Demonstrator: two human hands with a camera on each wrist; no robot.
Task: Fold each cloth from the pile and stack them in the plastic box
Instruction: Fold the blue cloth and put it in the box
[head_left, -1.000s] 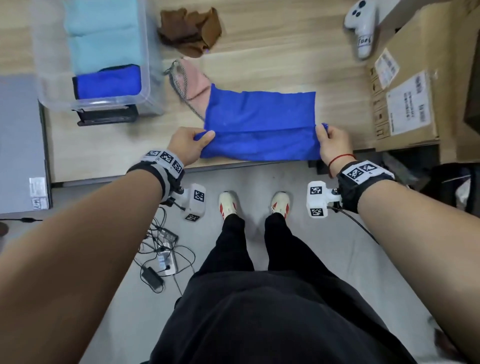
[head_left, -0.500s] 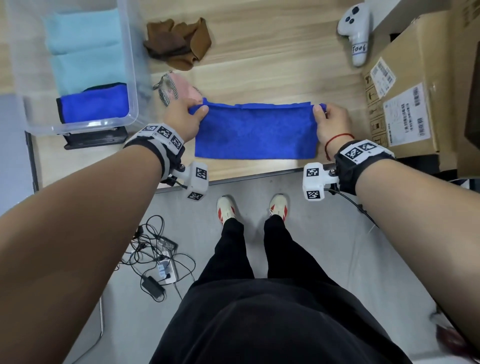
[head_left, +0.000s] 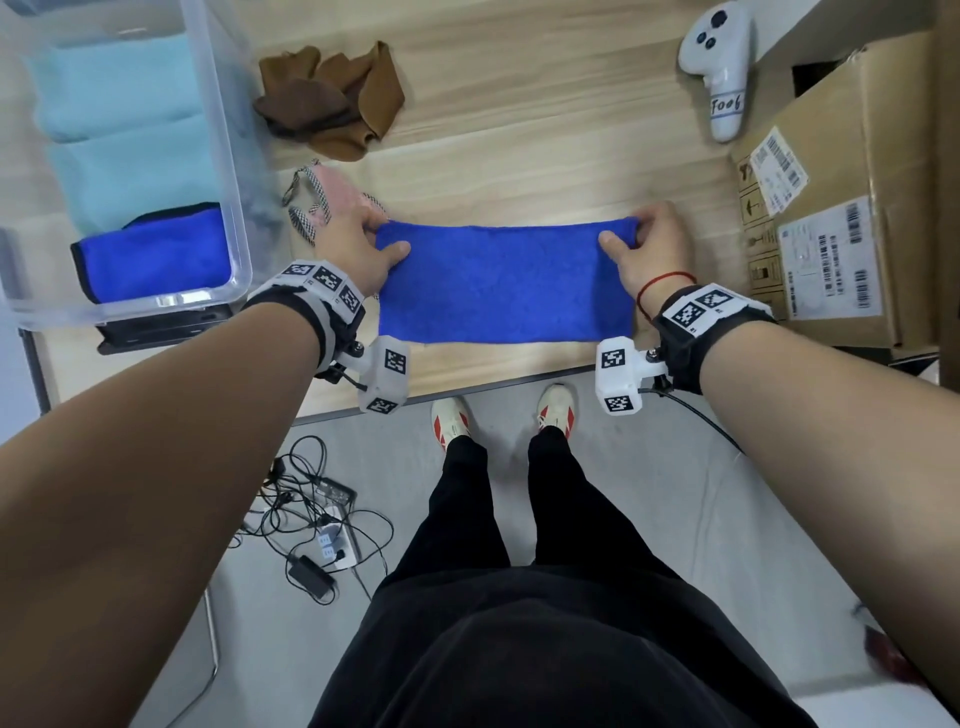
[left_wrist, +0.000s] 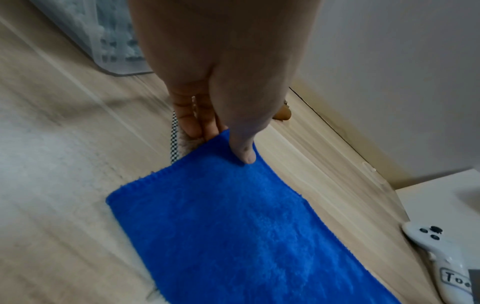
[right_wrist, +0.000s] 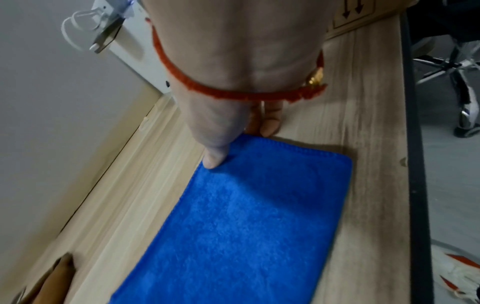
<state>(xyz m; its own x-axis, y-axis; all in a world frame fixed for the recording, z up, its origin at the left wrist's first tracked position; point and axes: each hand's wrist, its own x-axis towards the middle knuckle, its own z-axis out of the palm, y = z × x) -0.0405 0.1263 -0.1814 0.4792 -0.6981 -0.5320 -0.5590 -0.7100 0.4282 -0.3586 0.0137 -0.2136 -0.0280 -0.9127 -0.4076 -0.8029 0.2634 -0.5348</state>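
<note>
Soft, light and limp, the blue microfibre cloth (head_left: 506, 283) sags unless taken at its corners, where left hand (head_left: 349, 244) and right hand (head_left: 649, 249) each pinch the far edge.

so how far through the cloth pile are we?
Done: the box already holds folded light blue cloths and a folded blue one. In hand: a blue cloth lies folded to a strip on the table, left hand and right hand pinching its far corners. Left: finish and box it, then the pink cloth and brown cloth.
</note>
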